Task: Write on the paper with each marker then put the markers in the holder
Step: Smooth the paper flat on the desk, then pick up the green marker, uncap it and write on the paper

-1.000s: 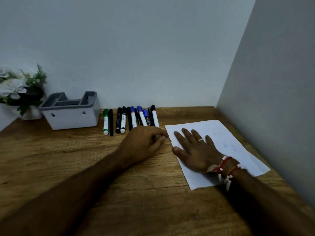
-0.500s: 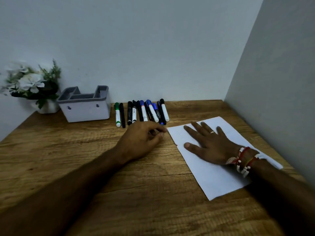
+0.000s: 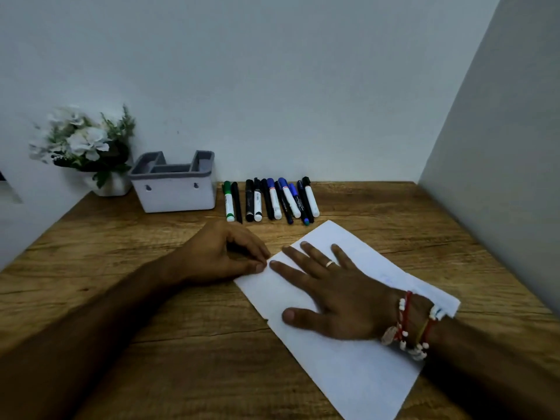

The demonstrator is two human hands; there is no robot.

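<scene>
Lying along the far edge of the table [image 3: 181, 344], just right of the holder [image 3: 174, 195], the markers [image 3: 274, 201] are untouched as a second ago; picking one remains next. Right hand [image 3: 342, 298]: spread flat, still pressing the paper [image 3: 348, 374] near the right edge. Left hand [image 3: 218, 256]: fingers curled at the paper's left corner, pinching or touching unclear; faint blue marks on it unreadable.

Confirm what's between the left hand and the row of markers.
Nothing. In the head view, only a bare strip of wooden table separates the left hand from the near ends of the markers.
</scene>
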